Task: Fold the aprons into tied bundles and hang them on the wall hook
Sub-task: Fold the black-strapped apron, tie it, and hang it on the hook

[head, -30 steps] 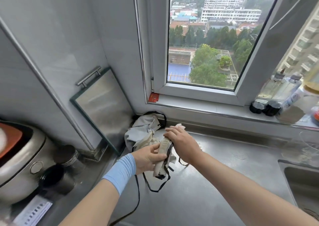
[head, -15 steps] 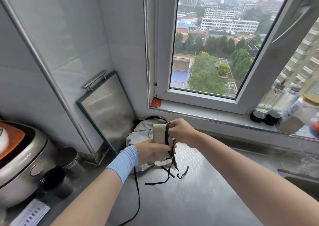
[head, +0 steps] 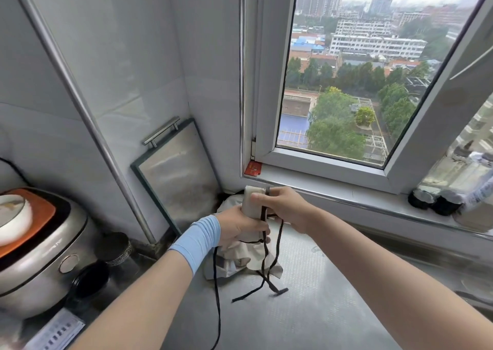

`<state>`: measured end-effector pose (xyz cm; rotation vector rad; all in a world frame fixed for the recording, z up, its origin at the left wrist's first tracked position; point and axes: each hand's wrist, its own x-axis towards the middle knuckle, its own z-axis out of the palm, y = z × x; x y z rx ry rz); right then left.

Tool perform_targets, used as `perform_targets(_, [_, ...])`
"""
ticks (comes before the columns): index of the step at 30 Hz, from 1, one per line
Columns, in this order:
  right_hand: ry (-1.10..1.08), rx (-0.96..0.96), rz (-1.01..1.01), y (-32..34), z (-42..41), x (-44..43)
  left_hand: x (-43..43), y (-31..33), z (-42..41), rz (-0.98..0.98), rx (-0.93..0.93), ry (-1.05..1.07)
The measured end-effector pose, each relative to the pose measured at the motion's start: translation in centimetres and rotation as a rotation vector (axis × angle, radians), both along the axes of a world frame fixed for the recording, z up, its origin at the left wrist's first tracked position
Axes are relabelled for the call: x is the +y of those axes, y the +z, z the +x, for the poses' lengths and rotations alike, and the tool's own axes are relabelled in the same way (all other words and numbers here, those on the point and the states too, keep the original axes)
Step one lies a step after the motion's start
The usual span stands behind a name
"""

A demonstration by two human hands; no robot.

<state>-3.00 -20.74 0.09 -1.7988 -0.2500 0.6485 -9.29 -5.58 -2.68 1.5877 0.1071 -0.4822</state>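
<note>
Left hand [head: 241, 229] grips the rolled apron bundle [head: 252, 202] upright above the tabletop [head: 306, 309]. Right hand [head: 286, 206] pinches its black strap [head: 264, 243], ends dangling.

Two hands [head: 237, 228] [head: 289, 208], two aprons [head: 250, 202] [head: 240, 261], one rice cooker [head: 40, 259], two dark jars [head: 117, 248] [head: 90, 279], one board [head: 181, 173].

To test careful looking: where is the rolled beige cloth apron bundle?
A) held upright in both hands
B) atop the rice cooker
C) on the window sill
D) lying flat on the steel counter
A: the left hand grips the rolled beige apron bundle low, the right hand holds its top.
</note>
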Motion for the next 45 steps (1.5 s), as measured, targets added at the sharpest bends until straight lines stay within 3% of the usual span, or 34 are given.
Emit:
perform_targets(7, [-0.157, 0.094, 0.173, -0.7, 1.5, 0.0, -1.0, 0.1, 1.1, 0.103, -0.19, 0.221])
perform_targets(12, [-0.078, 0.083, 0.025, -0.4, 1.9, -1.3, -0.8, -0.6, 2.0, 0.19, -0.235, 0.236])
perform_targets(16, [0.181, -0.168, -0.431, 1.3, 1.9, -1.9, 0.2, -0.1, 2.9, 0.398, -0.206, 0.237])
perform_targets(20, [0.501, -0.526, -0.795, 3.8, 2.8, -2.2, 0.7, 1.0, 3.5, 0.622, -0.229, 0.084])
perform_targets(24, [0.657, -0.869, -0.943, 6.0, 2.8, -1.3, 0.2, 1.8, 3.7, 0.687, -0.196, -0.099])
perform_targets(28, [0.615, -1.069, -0.907, 6.2, 3.1, -0.3, -0.8, 1.9, 3.6, 0.857, -0.178, -0.248])
perform_targets(35, [0.427, -1.005, -0.662, 3.8, 3.5, 0.2, -0.6, 0.2, 2.0, 0.352, -0.111, 0.076])
perform_targets(38, [0.158, -1.098, -0.561, 2.3, 3.7, 0.4, -0.4, -0.4, 1.8, 0.223, -0.112, 0.213])
perform_targets(39, [-0.01, -1.051, -0.477, 1.6, 3.5, 0.3, -0.3, -0.4, 1.8, 0.187, -0.107, 0.272])
perform_targets(41, [-0.275, -0.771, -0.299, 0.4, 2.5, 0.1, 0.1, -0.6, 1.9, 0.153, -0.09, 0.392])
perform_targets(43, [-0.237, -0.367, -0.134, -1.0, 1.3, 0.1, 0.6, -0.9, 1.9, 0.123, -0.071, 0.456])
perform_targets(45, [-0.032, -0.008, 0.06, -2.4, 0.3, 0.1, 1.1, -1.4, 2.2, 0.072, -0.026, 0.518])
